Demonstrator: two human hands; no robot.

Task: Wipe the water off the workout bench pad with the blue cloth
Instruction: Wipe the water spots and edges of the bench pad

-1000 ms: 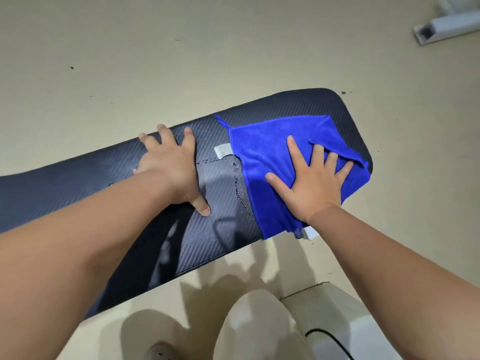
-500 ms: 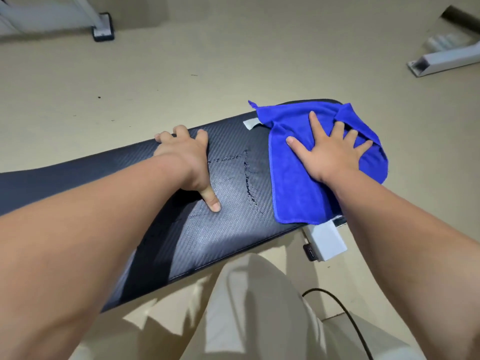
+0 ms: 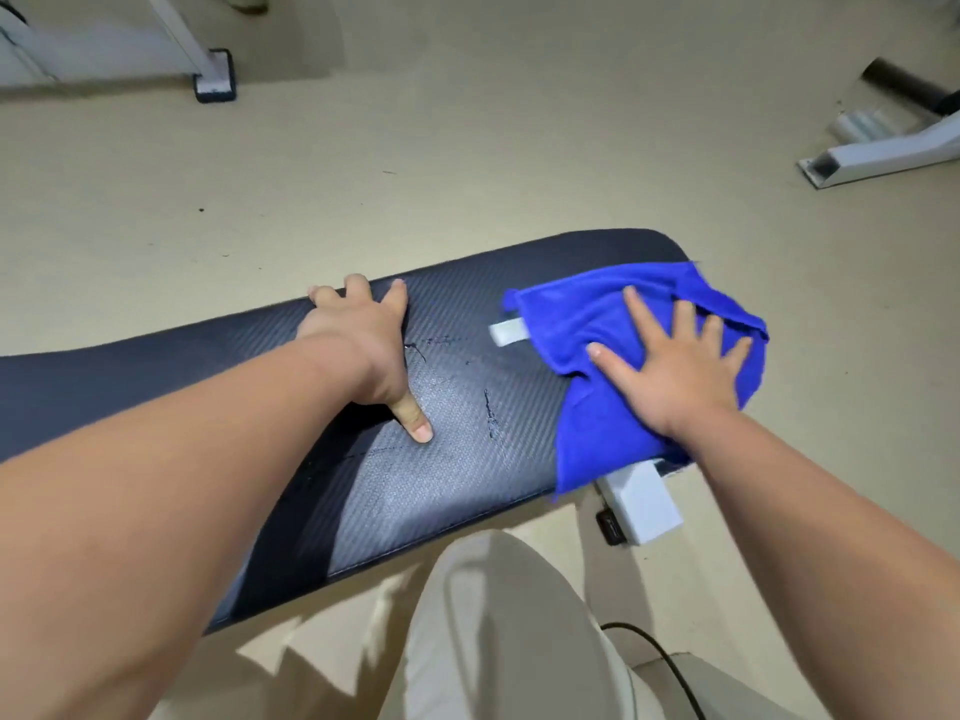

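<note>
"Since the person has both hands on the worktop (image 3: 457,459), what is each one doing?"

"The right hand (image 3: 675,376) lies flat, fingers straight and spread, pressing one blue cloth (image 3: 587,433) down on the worktop's right end. No finger curls round the cloth. The left hand (image 3: 363,345) rests palm down on the bare dark pad near its middle. Its fingers reach to the far edge, its thumb points back toward the person, and it holds nothing."

"And how does the cloth lie?"

"Bunched under the palm, it covers the pad's right end. Its near corner hangs over the near edge, just beside a white bracket (image 3: 644,506) under the worktop. One white tag (image 3: 509,332) shows at its left edge."

"Any water?"

"Thin dark water streaks (image 3: 488,413) lie on the pad between the two hands, left of the cloth."

"Count the rest."

"On the beige floor (image 3: 467,148) there is one white frame foot (image 3: 213,75) far left and one white square tube (image 3: 883,153) far right. One black cable (image 3: 660,652) lies beside the person's pale trouser leg (image 3: 498,641)."
</note>
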